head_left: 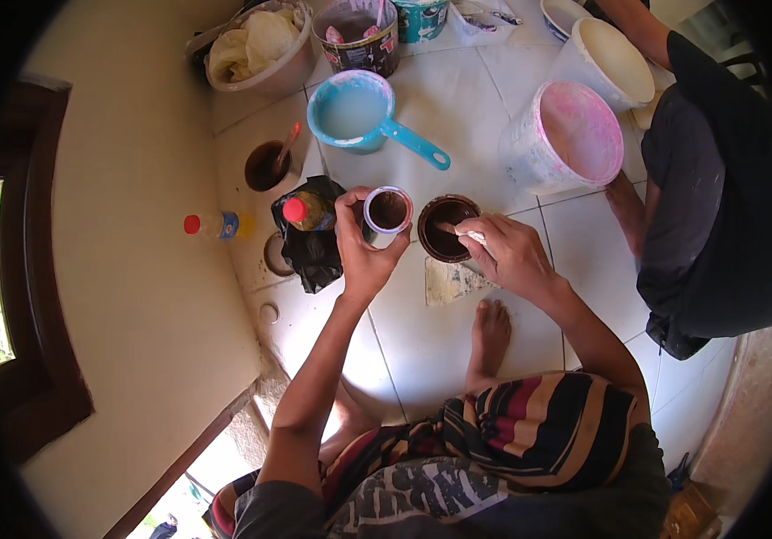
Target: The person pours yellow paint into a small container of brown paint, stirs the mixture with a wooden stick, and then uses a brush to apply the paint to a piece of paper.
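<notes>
The left hand (361, 254) grips a small round white-rimmed cup (388, 209). Just right of it, a round dark-brown container (444, 226) sits on the white tiled floor (431, 332), with the right hand (510, 256) over its near edge. Left of the left hand lies a crumpled black plastic bag (311, 242); beyond it, a blue plastic ladle pot (354, 112).

1. small cup (388, 210): white rim, dark brown inside.
2. round container (447, 228): dark brown.
3. scoop (355, 112): turquoise, pale milky smears inside.
4. bucket (569, 135): white, stained pink.
5. bottle (217, 224): yellow, red cap.
6. shorts (530, 431): red, black and tan stripes.
</notes>
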Motion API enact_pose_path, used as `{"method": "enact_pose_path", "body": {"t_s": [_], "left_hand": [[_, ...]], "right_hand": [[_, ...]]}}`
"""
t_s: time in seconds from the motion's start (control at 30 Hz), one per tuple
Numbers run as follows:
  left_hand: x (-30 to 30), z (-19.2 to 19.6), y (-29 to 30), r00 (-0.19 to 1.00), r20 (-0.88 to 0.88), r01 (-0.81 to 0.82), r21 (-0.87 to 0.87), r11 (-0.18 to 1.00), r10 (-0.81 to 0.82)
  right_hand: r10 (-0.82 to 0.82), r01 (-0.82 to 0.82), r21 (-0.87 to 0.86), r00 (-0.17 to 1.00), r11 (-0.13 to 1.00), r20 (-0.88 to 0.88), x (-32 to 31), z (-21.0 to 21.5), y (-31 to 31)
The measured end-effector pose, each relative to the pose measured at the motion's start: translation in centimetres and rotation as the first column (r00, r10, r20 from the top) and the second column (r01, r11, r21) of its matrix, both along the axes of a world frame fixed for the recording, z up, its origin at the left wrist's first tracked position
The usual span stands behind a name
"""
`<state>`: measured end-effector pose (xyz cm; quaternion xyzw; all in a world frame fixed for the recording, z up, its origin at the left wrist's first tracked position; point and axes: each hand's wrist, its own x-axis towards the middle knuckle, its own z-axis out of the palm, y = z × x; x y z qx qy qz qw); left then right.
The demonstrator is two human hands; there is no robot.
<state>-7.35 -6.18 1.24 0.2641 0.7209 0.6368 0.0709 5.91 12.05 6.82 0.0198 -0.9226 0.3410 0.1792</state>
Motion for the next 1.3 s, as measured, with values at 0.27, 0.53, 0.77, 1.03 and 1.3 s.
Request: {"method": "enact_pose_path", "body": {"t_s": [0.27, 0.53, 0.77, 1.03, 1.3], "left_hand": [[-0.5, 0.3, -0.7, 0.987, -0.136, 0.060, -0.199, 0.978, -0.088], [-0.1, 1.5, 0.6, 0.956, -0.252, 0.076, -0.284, 0.956, -0.151], [0.0, 1.6, 0.8, 0.962, -0.212, 0.115, -0.263, 0.958, -0.174], [1.3, 1.3, 1.7, 0.954, -0.248, 0.128, -0.177, 0.976, -0.170], [1.0, 1.0, 1.3, 0.949, -0.273, 0.111, -0.176, 0.978, -0.157]], "right_hand": [[-0.354, 0.387, -0.270, 0.921, 0.882, 0.165, 1.8, 0.4, 1.7], [-0.511, 0.458, -0.499, 0.859, 0.736, 0.034, 3.6, 3.9, 3.8], [-0.480, 0.370, -0.568, 0.876, 0.735, -0.050, 3.7, 5.5, 2.3], [-0.093, 0.022, -0.259, 0.960, 0.966, -0.264, 1.1, 2.7, -0.5], [0.090, -0.075, 0.067, 0.961, 0.995, -0.262, 0.4, 3.8, 0.2]]}}
